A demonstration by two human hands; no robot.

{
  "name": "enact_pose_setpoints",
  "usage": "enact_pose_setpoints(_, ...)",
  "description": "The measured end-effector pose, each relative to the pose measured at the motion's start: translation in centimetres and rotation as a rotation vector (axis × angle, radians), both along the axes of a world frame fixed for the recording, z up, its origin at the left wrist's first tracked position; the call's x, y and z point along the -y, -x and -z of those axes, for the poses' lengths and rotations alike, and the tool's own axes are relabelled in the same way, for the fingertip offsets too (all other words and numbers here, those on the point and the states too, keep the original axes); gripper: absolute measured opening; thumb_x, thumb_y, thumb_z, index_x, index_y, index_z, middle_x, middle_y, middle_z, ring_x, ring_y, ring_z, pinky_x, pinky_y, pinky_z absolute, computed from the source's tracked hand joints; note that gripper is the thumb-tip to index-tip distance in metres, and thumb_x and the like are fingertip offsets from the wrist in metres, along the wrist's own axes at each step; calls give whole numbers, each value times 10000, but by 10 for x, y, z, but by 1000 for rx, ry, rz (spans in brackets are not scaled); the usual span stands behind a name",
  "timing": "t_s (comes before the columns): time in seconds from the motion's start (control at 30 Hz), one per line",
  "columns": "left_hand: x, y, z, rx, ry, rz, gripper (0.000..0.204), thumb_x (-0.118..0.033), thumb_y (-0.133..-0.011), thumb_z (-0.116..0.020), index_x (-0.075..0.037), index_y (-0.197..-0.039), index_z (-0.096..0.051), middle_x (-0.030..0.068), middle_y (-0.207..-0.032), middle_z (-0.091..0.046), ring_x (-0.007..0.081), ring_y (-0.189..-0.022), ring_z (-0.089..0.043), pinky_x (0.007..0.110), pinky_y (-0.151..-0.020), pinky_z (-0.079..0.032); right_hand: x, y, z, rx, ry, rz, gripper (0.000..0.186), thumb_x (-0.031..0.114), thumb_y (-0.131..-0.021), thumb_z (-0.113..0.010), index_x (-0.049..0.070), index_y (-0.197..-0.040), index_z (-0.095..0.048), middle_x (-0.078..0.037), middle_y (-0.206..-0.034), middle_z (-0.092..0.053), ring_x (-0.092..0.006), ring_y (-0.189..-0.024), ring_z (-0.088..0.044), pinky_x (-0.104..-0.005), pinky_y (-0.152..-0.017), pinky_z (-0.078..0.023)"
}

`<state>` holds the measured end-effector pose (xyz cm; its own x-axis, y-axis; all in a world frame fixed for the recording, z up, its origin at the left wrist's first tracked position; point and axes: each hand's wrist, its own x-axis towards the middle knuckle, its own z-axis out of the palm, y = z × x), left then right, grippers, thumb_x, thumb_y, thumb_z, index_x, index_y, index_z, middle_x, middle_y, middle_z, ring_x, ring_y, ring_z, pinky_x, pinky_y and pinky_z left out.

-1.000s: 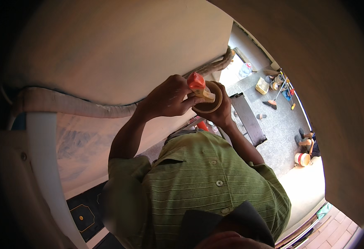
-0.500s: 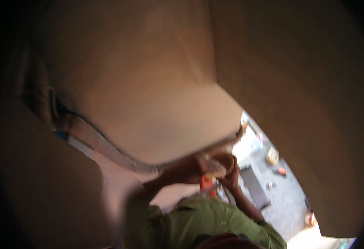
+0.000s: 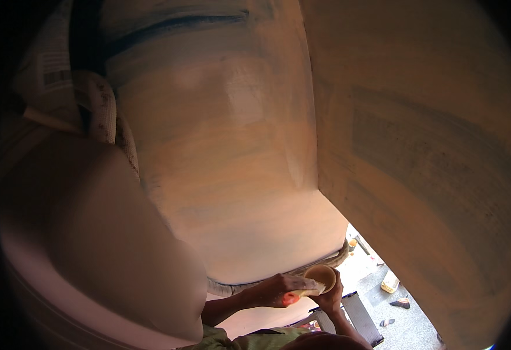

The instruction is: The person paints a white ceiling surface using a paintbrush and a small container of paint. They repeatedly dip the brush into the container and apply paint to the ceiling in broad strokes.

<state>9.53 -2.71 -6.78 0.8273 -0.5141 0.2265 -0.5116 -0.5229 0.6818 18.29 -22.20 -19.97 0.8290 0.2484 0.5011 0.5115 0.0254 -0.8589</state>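
Observation:
Low in the head view, both my hands work close together at a round beige cup. My right hand grips the cup from its right side and below, with the opening facing up. My left hand comes in from the left, its fingers closed on a tool with a red-orange handle. The tool's pale end reaches to the cup's rim; whether it is a brush or a scraper I cannot tell. Above my hands stands a large curved panel, tan with patchy, streaked colour.
A tall brown panel borders the right side. A large pale curved form fills the lower left. A rope-like edging runs along the left side. Down on the grey floor lie a step or bench, a yellowish container and a brush-like thing.
The whole view has shifted, so my hands and the cup now appear lower, and more of the panel above shows. The cup and the red-orange-handled tool remain in my hands.

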Motion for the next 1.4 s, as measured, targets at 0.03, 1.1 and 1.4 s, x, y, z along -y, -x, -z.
enact_pose_setpoints(0.03, -1, 1, 0, -35, -15, -29, 588, -3, -818, -730, -79, -1383, -586, 127, -1340, -662, 336, -1200, -656, 426, -1038, -532, 0, 0, -1, -3, 11, -5, 869, 282, -566, -1011, 25, -1251, -542, -156, -1128, -695, -304, -1032, -715, -417, -882, -584)
enact_pose_setpoints(1.1, 0, -27, -44, -57, -187, 148, 585, -55, -791, -735, -92, -1362, -615, 131, -1317, -672, 344, -1170, -660, 422, -1015, -535, 3, -9, -10, 54, 27, 52, 895, 291, -541, -1020, 33, -1254, -544, -146, -1117, -693, -302, -1030, -710, -420, -882, -576)
enact_pose_setpoints(1.4, 12, -28, -53, 99, -120, 157, 453, 43, -783, -699, -85, -1218, -677, 130, -1040, -733, 367, -871, -693, 428, -767, -569, 3, -8, -13, 43, 30, 55, 916, 325, -580, -1011, 10, -1286, -520, -158, -1133, -692, -286, -1029, -706, -411, -898, -569)
